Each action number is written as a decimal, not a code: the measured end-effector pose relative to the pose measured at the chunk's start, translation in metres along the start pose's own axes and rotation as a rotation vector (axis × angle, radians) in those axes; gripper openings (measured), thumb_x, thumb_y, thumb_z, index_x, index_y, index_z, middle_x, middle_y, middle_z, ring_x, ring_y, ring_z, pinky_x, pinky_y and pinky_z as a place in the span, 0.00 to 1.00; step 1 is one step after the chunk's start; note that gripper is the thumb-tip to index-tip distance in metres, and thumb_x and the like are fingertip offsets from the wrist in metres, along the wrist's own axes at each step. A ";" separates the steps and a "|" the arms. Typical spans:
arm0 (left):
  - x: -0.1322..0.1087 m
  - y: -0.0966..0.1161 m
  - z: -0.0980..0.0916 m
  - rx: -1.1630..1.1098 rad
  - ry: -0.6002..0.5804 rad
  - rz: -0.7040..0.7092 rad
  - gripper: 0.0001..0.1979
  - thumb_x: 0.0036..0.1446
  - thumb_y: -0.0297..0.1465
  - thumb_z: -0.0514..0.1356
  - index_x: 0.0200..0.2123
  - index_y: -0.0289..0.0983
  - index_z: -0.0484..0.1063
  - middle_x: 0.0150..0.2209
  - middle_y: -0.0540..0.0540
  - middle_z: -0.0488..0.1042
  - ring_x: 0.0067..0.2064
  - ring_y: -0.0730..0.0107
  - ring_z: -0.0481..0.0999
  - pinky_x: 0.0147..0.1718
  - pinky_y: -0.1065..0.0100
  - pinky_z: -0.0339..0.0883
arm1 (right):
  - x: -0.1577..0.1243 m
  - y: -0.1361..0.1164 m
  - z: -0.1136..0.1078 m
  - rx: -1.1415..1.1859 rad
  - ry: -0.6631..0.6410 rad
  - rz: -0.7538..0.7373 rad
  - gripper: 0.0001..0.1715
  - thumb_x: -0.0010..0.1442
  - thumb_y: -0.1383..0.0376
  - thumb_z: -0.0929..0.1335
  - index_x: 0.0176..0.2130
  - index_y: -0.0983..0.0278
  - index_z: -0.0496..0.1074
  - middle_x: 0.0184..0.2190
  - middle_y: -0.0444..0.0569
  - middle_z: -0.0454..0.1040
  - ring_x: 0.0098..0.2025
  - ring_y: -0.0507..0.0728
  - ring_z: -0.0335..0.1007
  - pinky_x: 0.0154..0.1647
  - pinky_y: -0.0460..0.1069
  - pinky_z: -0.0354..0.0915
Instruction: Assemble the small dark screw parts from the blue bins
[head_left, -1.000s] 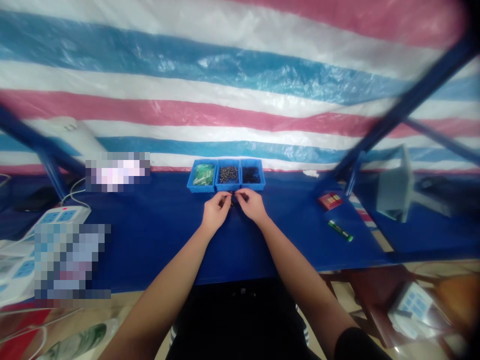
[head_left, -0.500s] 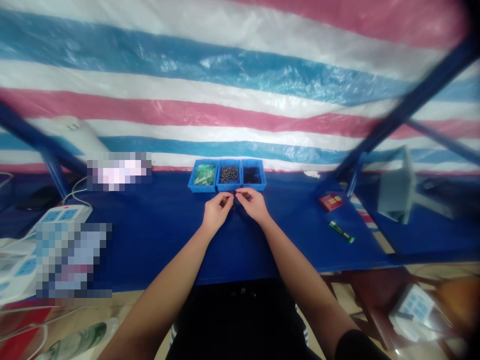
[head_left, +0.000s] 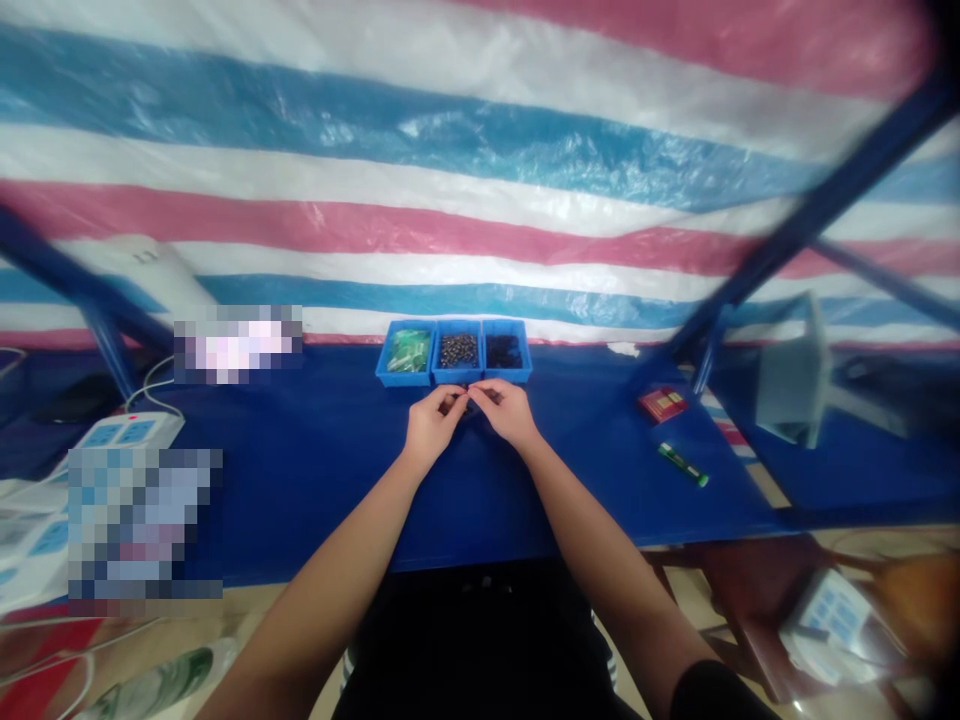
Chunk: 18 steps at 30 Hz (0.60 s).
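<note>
My left hand (head_left: 433, 425) and my right hand (head_left: 508, 410) meet fingertip to fingertip over the blue table (head_left: 480, 500). Both are closed in a pinch around something small and dark, too small to make out. Just beyond them, three blue bins stand side by side. The left bin (head_left: 405, 379) holds green and clear packets (head_left: 410, 350), the middle bin (head_left: 457, 375) many small metallic pieces (head_left: 459, 350), and the right bin (head_left: 517, 374) small black pieces (head_left: 504, 351).
A red box (head_left: 663, 404) and a green tube-like packet (head_left: 683, 464) lie at the right. White power strips (head_left: 139, 430) with cables are at the left. Blue frame bars rise on both sides before a striped sheet (head_left: 480, 220).
My fingertips have shifted slightly and sit closer together, covering more of the small dark thing between them. The bins have not moved.
</note>
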<state>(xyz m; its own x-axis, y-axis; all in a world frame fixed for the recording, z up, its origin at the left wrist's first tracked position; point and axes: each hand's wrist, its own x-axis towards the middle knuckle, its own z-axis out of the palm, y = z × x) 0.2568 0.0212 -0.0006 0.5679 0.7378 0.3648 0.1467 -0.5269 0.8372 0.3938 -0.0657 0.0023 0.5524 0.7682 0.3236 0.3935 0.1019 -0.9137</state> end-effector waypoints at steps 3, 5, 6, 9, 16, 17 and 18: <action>0.000 0.002 -0.001 -0.006 -0.006 -0.001 0.13 0.59 0.41 0.60 0.41 0.39 0.75 0.27 0.51 0.76 0.28 0.73 0.75 0.33 0.71 0.68 | 0.000 -0.001 0.000 -0.009 -0.007 0.004 0.14 0.57 0.55 0.69 0.37 0.61 0.79 0.37 0.48 0.80 0.37 0.56 0.75 0.41 0.50 0.71; 0.000 0.002 -0.002 -0.001 -0.025 0.001 0.13 0.59 0.41 0.59 0.41 0.39 0.75 0.27 0.51 0.76 0.28 0.72 0.75 0.33 0.71 0.68 | -0.001 -0.002 0.000 -0.001 -0.006 0.007 0.14 0.57 0.55 0.70 0.37 0.62 0.79 0.37 0.49 0.80 0.36 0.56 0.75 0.41 0.50 0.71; 0.001 0.002 -0.002 0.004 -0.035 0.001 0.13 0.59 0.41 0.59 0.40 0.39 0.75 0.27 0.51 0.76 0.27 0.72 0.75 0.32 0.71 0.68 | -0.001 -0.002 0.000 0.009 -0.003 0.010 0.15 0.57 0.55 0.70 0.37 0.62 0.79 0.36 0.49 0.80 0.36 0.56 0.75 0.41 0.50 0.71; 0.001 0.003 -0.003 0.006 -0.058 -0.008 0.13 0.60 0.41 0.58 0.40 0.39 0.74 0.26 0.52 0.76 0.27 0.72 0.75 0.32 0.71 0.68 | -0.001 -0.001 0.002 0.050 0.001 0.032 0.15 0.56 0.55 0.70 0.38 0.62 0.79 0.36 0.49 0.80 0.36 0.56 0.75 0.41 0.50 0.71; 0.001 0.005 -0.003 -0.040 -0.088 -0.039 0.10 0.63 0.39 0.55 0.41 0.40 0.69 0.26 0.53 0.75 0.28 0.71 0.77 0.33 0.70 0.69 | -0.002 0.002 0.006 0.204 -0.072 0.049 0.18 0.56 0.56 0.71 0.44 0.62 0.77 0.36 0.50 0.79 0.36 0.56 0.76 0.41 0.51 0.72; 0.001 0.005 -0.004 -0.043 -0.088 -0.039 0.10 0.63 0.39 0.55 0.41 0.40 0.69 0.26 0.53 0.75 0.28 0.71 0.77 0.33 0.71 0.69 | -0.002 0.003 0.005 0.214 -0.078 0.047 0.18 0.56 0.56 0.71 0.44 0.62 0.77 0.36 0.50 0.79 0.36 0.56 0.76 0.41 0.51 0.72; 0.001 0.005 -0.004 -0.048 -0.087 -0.039 0.10 0.63 0.39 0.55 0.41 0.40 0.69 0.26 0.53 0.75 0.28 0.72 0.77 0.33 0.71 0.68 | -0.002 0.004 0.005 0.216 -0.080 0.044 0.19 0.56 0.56 0.71 0.44 0.62 0.77 0.37 0.50 0.79 0.36 0.56 0.76 0.41 0.51 0.72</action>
<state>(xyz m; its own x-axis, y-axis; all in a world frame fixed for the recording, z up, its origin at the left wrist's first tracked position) 0.2554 0.0208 0.0058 0.6313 0.7164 0.2968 0.1319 -0.4764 0.8693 0.3904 -0.0635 -0.0027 0.5022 0.8218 0.2691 0.1991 0.1930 -0.9608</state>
